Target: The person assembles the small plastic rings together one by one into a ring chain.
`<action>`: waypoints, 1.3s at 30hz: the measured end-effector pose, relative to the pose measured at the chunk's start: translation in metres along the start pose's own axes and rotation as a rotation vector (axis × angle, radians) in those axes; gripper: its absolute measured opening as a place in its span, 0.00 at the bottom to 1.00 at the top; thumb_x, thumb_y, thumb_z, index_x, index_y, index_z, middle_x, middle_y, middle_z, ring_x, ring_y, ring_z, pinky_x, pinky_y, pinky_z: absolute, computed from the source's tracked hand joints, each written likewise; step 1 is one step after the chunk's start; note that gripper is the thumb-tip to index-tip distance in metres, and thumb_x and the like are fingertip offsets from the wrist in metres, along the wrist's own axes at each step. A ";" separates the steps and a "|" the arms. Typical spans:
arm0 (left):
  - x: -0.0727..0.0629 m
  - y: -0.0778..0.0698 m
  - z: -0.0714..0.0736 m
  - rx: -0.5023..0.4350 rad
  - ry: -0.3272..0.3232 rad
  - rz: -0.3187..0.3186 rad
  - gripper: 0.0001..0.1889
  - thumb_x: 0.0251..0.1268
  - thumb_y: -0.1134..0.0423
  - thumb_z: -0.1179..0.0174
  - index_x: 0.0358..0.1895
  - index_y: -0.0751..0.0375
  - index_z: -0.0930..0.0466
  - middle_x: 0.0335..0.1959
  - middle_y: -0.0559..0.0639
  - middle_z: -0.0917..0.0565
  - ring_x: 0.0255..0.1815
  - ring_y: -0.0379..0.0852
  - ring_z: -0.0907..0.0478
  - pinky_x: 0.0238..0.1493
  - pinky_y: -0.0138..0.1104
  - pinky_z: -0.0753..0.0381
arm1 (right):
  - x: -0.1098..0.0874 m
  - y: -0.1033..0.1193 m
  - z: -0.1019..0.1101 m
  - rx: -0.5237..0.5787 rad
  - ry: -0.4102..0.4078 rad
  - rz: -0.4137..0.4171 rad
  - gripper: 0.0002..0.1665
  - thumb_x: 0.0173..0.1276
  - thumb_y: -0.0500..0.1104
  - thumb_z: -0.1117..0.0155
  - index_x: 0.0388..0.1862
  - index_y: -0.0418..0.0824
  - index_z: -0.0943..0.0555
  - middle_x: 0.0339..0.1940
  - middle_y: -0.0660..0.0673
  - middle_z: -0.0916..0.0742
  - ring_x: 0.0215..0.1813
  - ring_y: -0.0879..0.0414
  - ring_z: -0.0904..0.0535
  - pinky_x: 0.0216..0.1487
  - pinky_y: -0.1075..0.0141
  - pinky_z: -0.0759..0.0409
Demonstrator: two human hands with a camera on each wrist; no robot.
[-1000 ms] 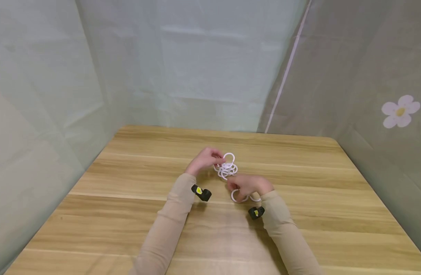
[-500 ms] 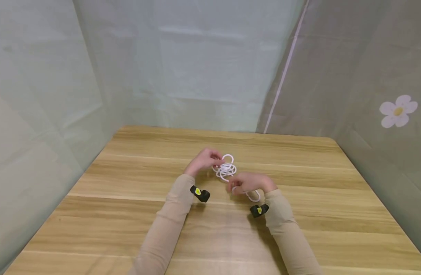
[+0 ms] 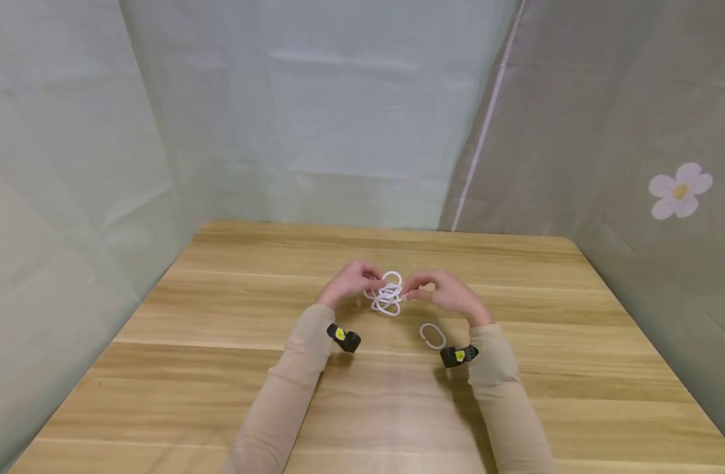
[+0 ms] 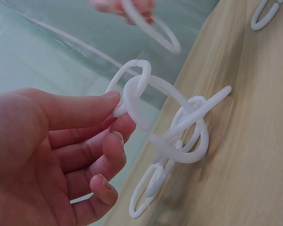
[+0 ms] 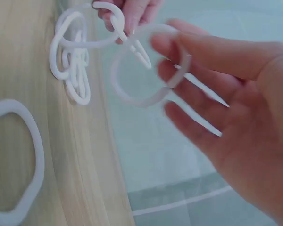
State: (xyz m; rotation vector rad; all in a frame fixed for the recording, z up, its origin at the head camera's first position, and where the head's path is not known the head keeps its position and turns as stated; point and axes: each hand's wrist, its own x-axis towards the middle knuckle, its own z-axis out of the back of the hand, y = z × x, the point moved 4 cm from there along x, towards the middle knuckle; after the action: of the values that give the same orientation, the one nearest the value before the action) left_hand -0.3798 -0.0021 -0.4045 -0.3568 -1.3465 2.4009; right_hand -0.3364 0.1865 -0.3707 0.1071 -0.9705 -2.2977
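Observation:
A chain of several linked white plastic rings [image 3: 388, 309] lies heaped near the middle of the table. My left hand [image 3: 350, 282] pinches one link [image 4: 137, 87] at the chain's end between thumb and index finger, raised off the wood, its other fingers curled loosely. My right hand [image 3: 448, 291] holds a single split ring [image 5: 115, 80] between thumb and fingers. That ring is blurred and overlaps the raised end of the chain in the right wrist view. Below my right hand, a loose oval ring [image 3: 422, 332] with a small gap lies flat on the table.
The wood-grain table [image 3: 220, 395] has pale fabric curtains [image 3: 350, 131] behind it and on both sides. A black camera is strapped to each wrist, the left camera [image 3: 344, 338] and the right camera [image 3: 459, 356] hanging close over the tabletop.
My right hand has picked up a ring from the near side and carried it up and away to the chain, uncovering the loose ring. My left hand stays at the chain.

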 end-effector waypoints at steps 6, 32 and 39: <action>0.000 -0.001 0.000 0.002 -0.001 0.004 0.11 0.66 0.63 0.39 0.44 0.69 0.18 0.33 0.55 0.16 0.35 0.50 0.18 0.41 0.38 0.18 | -0.002 -0.007 0.018 0.061 -0.276 -0.035 0.07 0.67 0.40 0.35 0.41 0.40 0.14 0.39 0.43 0.12 0.38 0.59 0.23 0.44 0.62 0.27; 0.002 -0.006 0.002 -0.012 -0.012 -0.031 0.10 0.66 0.65 0.39 0.44 0.70 0.18 0.31 0.56 0.16 0.34 0.56 0.19 0.39 0.40 0.18 | 0.003 -0.025 0.015 0.334 -0.336 -0.160 0.13 0.71 0.33 0.43 0.49 0.24 0.24 0.36 0.25 0.16 0.25 0.62 0.19 0.34 0.60 0.16; 0.005 -0.013 0.003 0.013 -0.061 -0.127 0.10 0.66 0.62 0.38 0.43 0.66 0.17 0.36 0.58 0.14 0.35 0.52 0.19 0.42 0.43 0.18 | 0.006 -0.030 0.009 0.456 -0.372 -0.227 0.15 0.70 0.31 0.47 0.50 0.19 0.28 0.33 0.29 0.16 0.25 0.64 0.17 0.30 0.72 0.20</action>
State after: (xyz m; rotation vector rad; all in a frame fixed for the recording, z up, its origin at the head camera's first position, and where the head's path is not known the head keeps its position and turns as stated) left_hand -0.3829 0.0038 -0.3914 -0.1906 -1.3375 2.3313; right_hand -0.3590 0.2042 -0.3833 -0.0256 -1.7454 -2.2989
